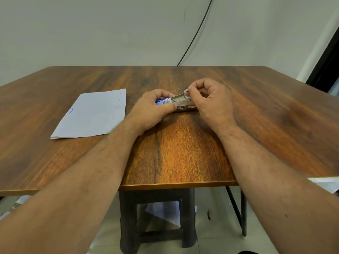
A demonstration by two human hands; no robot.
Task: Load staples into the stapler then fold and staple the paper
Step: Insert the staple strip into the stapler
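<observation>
The left hand (154, 105) is curled round the blue-and-white sleeve of a staple box (163, 101), thumb pinching its near edge. The box's inner tray (180, 99) is slid out to the right, and the right hand (209, 99) pinches the tray's far right end between thumb and bent fingers. The tray looks pale and mostly bare inside; whether any staples lie in it is too small to tell. Just below the tray, between the two hands, a metal stapler (186, 108) lies on the table (183, 153), its right end hidden behind the right thumb, its left end behind the left fingertips. Whether its magazine is open is hard to make out.

Well to the left of the hands a sheet of paper (91, 114) lies flat, with faint blue marks. Under the near table edge stands a dark stool (157, 222), partly cut off by the forearms. A black cable (198, 32) runs up the far wall.
</observation>
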